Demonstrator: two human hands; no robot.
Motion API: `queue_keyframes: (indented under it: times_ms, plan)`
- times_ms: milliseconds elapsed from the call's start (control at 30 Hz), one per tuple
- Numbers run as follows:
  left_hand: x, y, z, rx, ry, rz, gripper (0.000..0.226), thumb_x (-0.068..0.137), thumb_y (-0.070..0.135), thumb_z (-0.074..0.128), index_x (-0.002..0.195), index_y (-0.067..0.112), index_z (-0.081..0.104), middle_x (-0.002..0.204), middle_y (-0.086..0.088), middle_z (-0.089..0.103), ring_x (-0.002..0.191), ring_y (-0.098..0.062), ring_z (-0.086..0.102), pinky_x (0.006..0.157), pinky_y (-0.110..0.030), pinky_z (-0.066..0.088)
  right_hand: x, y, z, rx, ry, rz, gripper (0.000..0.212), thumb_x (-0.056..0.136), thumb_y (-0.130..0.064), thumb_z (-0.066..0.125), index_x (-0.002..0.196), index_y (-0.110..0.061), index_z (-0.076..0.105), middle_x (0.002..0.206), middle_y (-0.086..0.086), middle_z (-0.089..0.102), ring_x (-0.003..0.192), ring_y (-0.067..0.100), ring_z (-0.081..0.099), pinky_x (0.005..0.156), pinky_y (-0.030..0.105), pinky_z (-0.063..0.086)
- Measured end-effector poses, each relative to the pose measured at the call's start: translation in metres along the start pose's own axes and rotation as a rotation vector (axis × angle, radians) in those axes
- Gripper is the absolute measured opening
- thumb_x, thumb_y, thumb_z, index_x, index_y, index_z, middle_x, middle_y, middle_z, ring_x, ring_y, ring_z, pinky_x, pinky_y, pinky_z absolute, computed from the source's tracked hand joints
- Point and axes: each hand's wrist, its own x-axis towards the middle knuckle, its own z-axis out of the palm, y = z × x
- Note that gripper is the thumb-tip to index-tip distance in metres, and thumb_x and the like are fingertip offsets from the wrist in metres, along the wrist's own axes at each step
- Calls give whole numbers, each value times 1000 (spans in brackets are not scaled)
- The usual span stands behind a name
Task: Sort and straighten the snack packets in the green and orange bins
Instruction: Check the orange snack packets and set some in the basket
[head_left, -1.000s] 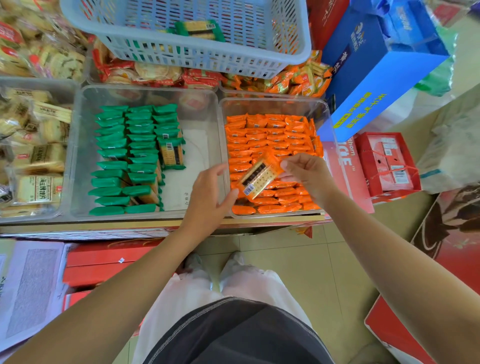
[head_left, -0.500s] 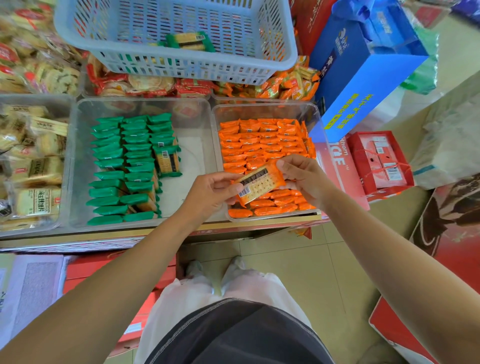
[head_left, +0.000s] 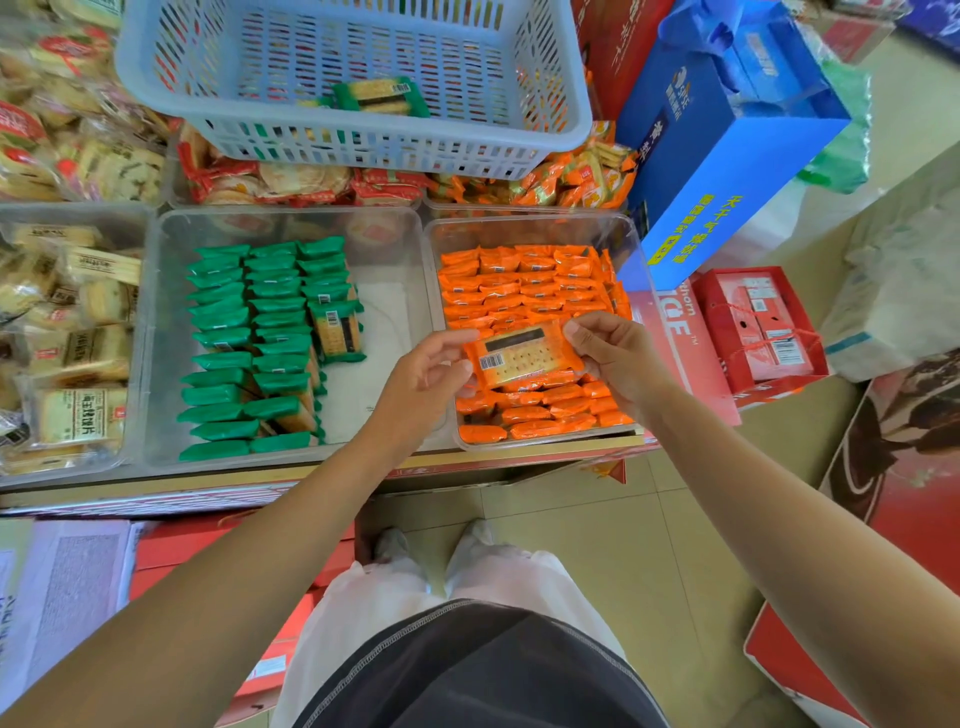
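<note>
Both the left hand (head_left: 421, 384) and the right hand (head_left: 618, 358) pinch the short ends of a flat orange plastic cracker packet (head_left: 522, 358) just above the clear plastic bin (head_left: 530, 231) of orange packets; light, slippery and brittle inside, it likely suits gentle holds at its sealed ends.
</note>
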Motion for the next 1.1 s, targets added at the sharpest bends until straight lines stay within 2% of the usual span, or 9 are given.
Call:
queue_keyframes:
  times_ms: [133,300,400,633,733,867,933,1000,1100]
  plan:
    - [2,1,3,-10,-11,-21,46,89,37,69,130,34,49,123,-2,62,105,-18,65,83,-29,57,1,-2,1,6,10,24,13,97,-9,54,87,-10,62,60,-11,65,56,1,61,51,14,47]
    - [5,3,3,-16,-23,-25,50,87,9,71,131,21,53,104,0,64,97,-24,65,83,-39,58,3,-4,2,20,-18,66,16,100,-13,49,87,-13,56,58,-15,63,59,-1,63,53,14,49]
    - [7,6,0,-70,-32,-20,53,86,0,70,132,22,54,101,-3,65,93,-17,65,81,-32,57,8,-5,2,21,-2,93,13,99,-17,53,87,-14,58,65,-11,67,67,4,67,55,17,52]
    - [17,25,-18,-135,-10,19,54,87,-4,66,136,17,53,101,-9,66,87,-14,68,73,-25,56,23,-22,11,158,-107,164,20,98,-21,55,116,-20,63,95,-1,73,89,15,70,64,24,57]
    - [27,44,-39,-92,-9,81,48,94,2,61,138,18,49,106,-7,68,87,-14,68,76,-26,55,36,-43,25,150,-138,85,23,91,-21,62,114,-17,66,107,7,70,95,18,69,63,23,58]
    - [56,70,-81,419,171,358,37,99,21,50,137,21,52,128,4,59,114,-8,55,97,-27,44,69,-86,51,179,-27,-68,13,95,-12,58,107,-14,63,106,9,65,89,16,66,58,24,57]
    - [76,80,-108,753,287,525,42,96,24,47,136,16,54,136,-2,54,126,-16,47,106,-38,37,88,-111,64,170,33,-131,10,95,-12,60,104,-14,62,105,11,65,91,20,64,59,25,57]
    - [96,86,-132,1052,298,576,52,91,23,51,142,13,48,149,-12,43,138,-31,36,112,-50,28,107,-134,78,145,80,-185,6,95,-12,61,100,-15,61,92,8,66,83,19,61,62,26,56]
    - [118,89,-155,1344,249,534,73,87,18,65,152,15,32,159,-15,24,148,-36,18,117,-55,15,140,-159,101,98,145,-264,9,94,-4,60,95,-12,58,72,4,62,60,9,60,60,26,53]
